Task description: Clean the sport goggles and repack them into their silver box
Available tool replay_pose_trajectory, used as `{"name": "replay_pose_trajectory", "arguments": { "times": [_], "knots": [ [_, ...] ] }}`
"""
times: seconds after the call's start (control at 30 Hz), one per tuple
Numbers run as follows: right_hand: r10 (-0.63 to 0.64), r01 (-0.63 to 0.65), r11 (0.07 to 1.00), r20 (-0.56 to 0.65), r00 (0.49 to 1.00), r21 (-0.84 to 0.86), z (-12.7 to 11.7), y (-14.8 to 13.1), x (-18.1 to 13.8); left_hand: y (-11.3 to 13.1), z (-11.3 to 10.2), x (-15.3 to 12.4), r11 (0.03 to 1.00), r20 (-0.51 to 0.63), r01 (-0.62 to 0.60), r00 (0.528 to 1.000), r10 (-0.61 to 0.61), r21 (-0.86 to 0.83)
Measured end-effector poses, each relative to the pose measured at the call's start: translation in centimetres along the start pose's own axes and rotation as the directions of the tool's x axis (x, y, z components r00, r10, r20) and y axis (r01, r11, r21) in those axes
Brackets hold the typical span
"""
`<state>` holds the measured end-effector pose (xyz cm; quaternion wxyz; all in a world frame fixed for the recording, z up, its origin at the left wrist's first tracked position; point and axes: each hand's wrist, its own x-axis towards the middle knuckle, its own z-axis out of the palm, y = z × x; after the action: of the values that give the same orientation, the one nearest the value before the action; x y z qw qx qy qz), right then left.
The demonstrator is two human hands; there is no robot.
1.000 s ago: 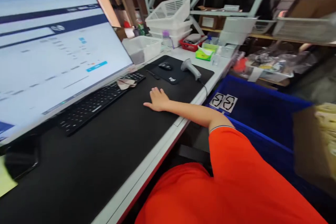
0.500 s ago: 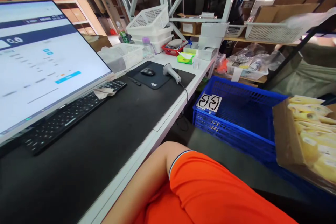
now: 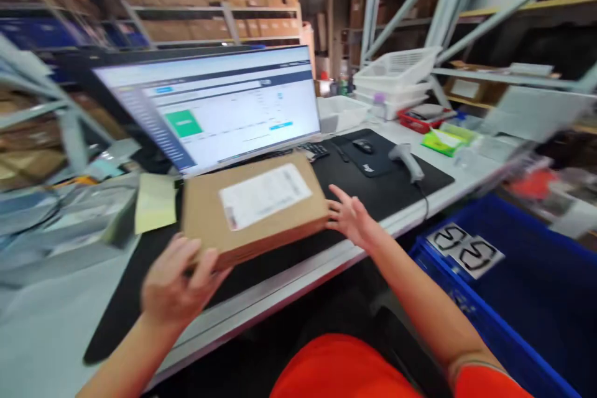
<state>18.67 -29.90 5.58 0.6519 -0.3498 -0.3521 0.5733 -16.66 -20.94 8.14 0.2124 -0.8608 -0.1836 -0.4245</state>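
A brown cardboard box point(image 3: 205, 205) with a white label point(image 3: 265, 194) on top is held tilted above the black desk mat point(image 3: 140, 305), in front of the monitor. My left hand point(image 3: 180, 277) grips its near left corner, thumb on the upper face and the other fingers partly hidden. At the box's right end is my right hand point(image 3: 349, 217), its fingers spread; the fingertips are at the box's edge, and I cannot tell whether they touch. Motion slightly blurs both hands.
Behind the box stands a lit monitor point(image 3: 233, 112). To the right lie a mouse point(image 3: 362, 146) and a barcode scanner point(image 3: 407, 161). White baskets point(image 3: 396, 84) are stacked at the back. A blue crate point(image 3: 517, 323) sits low at right, and a yellow paper pad point(image 3: 156, 202) lies at left.
The view has swung left from the desk's right side and crate. Both hands and the cardboard box are now visible; earlier, only an arm and an orange sleeve showed.
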Motion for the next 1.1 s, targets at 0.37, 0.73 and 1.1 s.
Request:
{"name": "replay_pose_trajectory", "arguments": {
  "times": [0.37, 0.73, 1.1],
  "knots": [
    [-0.115, 0.099, 0.992, -0.207, 0.972, -0.083, 0.2, 1.3, 0.8, 2.1, 7.4, 0.9, 0.549, 0.291, 0.689, 0.710, -0.641, -0.474],
    [-0.155, 0.241, 0.829, 0.207, 0.966, -0.504, -3.1, -5.9, 7.6, -5.8, 9.3, 8.8, 0.010, 0.613, 0.701, 0.630, -0.477, -0.713],
    [-0.063, 0.259, 0.697, 0.302, 0.951, -0.669, -6.1, -8.1, 8.6, -4.9, 11.0, 12.2, -0.053, 0.891, 0.904, 0.406, -0.203, -0.424]
  ]
}}
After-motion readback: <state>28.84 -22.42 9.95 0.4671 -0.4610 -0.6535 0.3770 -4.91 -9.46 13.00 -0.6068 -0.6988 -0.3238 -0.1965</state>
